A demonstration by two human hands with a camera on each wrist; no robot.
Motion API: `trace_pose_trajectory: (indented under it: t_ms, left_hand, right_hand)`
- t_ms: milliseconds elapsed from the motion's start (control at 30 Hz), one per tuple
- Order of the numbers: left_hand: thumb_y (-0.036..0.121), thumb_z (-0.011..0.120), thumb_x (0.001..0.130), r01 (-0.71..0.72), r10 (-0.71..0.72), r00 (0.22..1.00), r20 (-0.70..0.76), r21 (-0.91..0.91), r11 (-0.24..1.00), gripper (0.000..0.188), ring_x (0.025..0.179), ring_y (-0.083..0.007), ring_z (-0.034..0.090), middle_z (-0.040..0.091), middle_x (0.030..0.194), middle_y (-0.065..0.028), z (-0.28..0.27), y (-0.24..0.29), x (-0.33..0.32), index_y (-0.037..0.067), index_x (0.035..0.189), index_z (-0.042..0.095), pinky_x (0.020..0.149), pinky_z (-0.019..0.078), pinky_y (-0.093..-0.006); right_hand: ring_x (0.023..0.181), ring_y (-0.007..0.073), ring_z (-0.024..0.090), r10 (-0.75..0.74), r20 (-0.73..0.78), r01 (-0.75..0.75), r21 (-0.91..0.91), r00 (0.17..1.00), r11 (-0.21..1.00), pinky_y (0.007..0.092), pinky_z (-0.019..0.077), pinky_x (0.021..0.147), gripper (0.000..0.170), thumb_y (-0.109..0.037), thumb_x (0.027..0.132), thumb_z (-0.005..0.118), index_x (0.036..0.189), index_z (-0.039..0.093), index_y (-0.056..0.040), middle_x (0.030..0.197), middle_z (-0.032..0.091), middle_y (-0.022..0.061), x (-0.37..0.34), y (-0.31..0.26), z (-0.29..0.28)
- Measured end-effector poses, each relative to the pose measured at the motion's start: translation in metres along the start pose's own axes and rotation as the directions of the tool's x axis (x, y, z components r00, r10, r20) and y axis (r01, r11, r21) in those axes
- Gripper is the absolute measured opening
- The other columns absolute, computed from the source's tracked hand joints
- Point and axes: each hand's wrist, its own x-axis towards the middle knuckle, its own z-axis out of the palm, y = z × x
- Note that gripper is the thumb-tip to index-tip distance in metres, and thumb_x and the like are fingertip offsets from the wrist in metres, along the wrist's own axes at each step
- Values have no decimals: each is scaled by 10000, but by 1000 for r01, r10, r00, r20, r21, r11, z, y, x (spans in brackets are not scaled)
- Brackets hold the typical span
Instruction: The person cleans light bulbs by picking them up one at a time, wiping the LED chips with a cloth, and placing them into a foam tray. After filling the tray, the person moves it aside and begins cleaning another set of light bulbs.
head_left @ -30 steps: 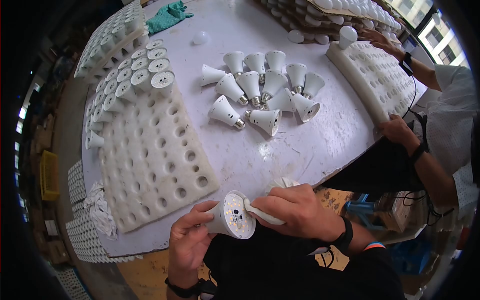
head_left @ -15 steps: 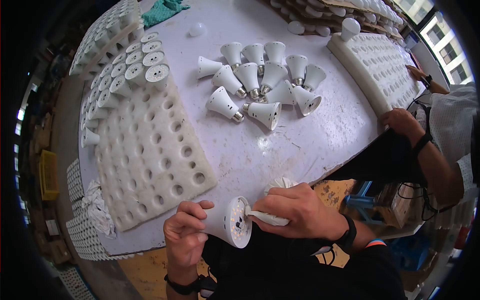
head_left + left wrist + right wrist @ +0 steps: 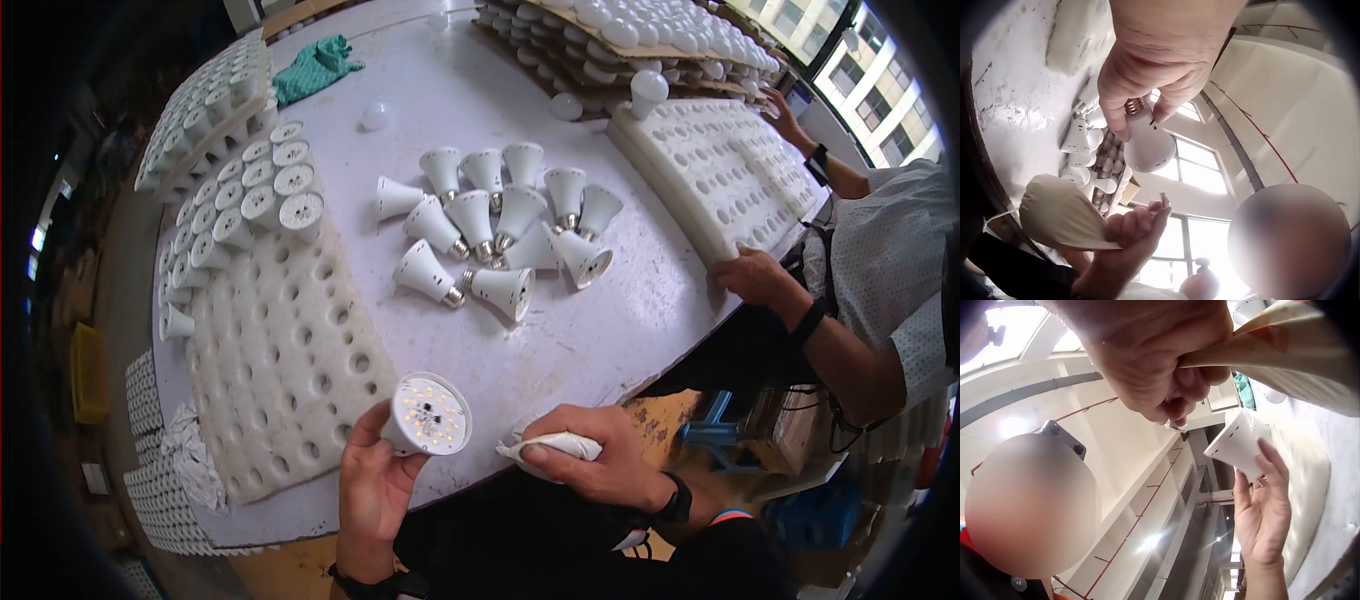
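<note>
My left hand (image 3: 378, 490) pinches a white LED bulb housing (image 3: 432, 415) near its screw base, over the table's front edge. The housing has no dome, and its round board with yellow chips faces up toward my head. In the left wrist view, the thumb and fingers (image 3: 1114, 115) grip it beside the metal screw thread. To the right, my right hand (image 3: 610, 455) holds a bunched white cloth (image 3: 555, 447), apart from the housing. The cloth bulges out of the fist in the right wrist view.
Several similar housings (image 3: 470, 220) lie mid-table. A foam tray (image 3: 270, 360) at left holds housings upright at its far end. Another person's hand (image 3: 760, 275) touches a second foam tray (image 3: 720, 170) bearing a domed bulb (image 3: 648, 90). Domes on cardboard (image 3: 620, 35) and a green cloth (image 3: 318, 68) lie behind.
My right hand has drawn the cloth away from the LED board. My left hand has moved the housing up and left, turning its board upward. The other person's far hand has shifted about the tray.
</note>
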Motion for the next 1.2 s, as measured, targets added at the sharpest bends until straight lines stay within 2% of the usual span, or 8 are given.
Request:
trace_pose_trajectory:
  t_ms: [167,467,700,800,933,1033,1100,1200]
  left_hand:
    - [169,489,869,291,-380,923,56,542,788,332,865,-166,565,541,999,-97,7,-28,51,2,1154,460,709,516,-285]
    - [291,509,861,326,-564,826,32,788,522,287,575,-63,520,559,778,-3,44,-72,169,39,995,543,501,443,-202]
    - [174,574,820,149,-244,964,101,555,818,564,863,-185,558,470,1123,-140,75,-117,200,10,1278,287,678,503,-270]
    - [161,574,816,-177,88,983,161,701,691,568,866,-147,550,460,1157,-141,69,-117,154,16,1288,294,700,489,-260]
    - [326,467,886,3,-392,766,510,606,795,445,1105,-148,443,484,1189,-73,56,-85,63,25,1212,441,919,353,-282]
    - [418,501,846,110,-428,640,637,476,872,543,1106,-142,426,472,1188,-66,48,-74,14,48,1234,415,954,309,-270]
    - [344,641,725,-23,-307,669,676,433,901,722,1132,-168,402,431,1219,-78,43,-61,-9,44,1290,307,975,289,-292]
    - [279,734,630,-228,-12,736,676,265,937,858,1162,-179,369,400,1238,-93,36,-55,-30,45,1306,259,982,286,-306]
  right_hand:
    - [574,60,530,-1,-10,2,78,1000,997,205,416,517,142,-148,840,564,897,609,-26,664,583,27,-14,2,-20]
    - [585,68,541,55,-26,-54,38,998,998,209,426,550,169,-164,853,542,912,610,-21,635,588,22,-31,2,-51]
    - [595,82,542,60,-142,-54,45,988,998,212,428,557,177,-138,834,544,912,604,9,643,591,36,-38,-1,-54]
    - [549,93,524,65,-182,-45,116,981,992,212,407,512,281,-250,831,546,860,606,23,616,570,50,-41,-4,-51]
    - [467,79,452,46,-147,8,348,988,938,204,325,429,422,-381,834,508,787,573,33,572,539,52,-38,-9,-32]
    - [406,62,349,-8,-308,89,248,951,965,210,270,383,378,-386,864,447,760,501,-27,492,400,-12,-27,-7,-15]
    - [370,49,269,126,-315,77,559,941,826,206,209,344,351,-396,874,417,759,450,-66,492,348,-29,-10,-42,15]
    - [354,41,228,103,-373,98,482,922,871,192,162,320,369,-425,871,420,781,438,-68,492,329,-38,22,-57,49]
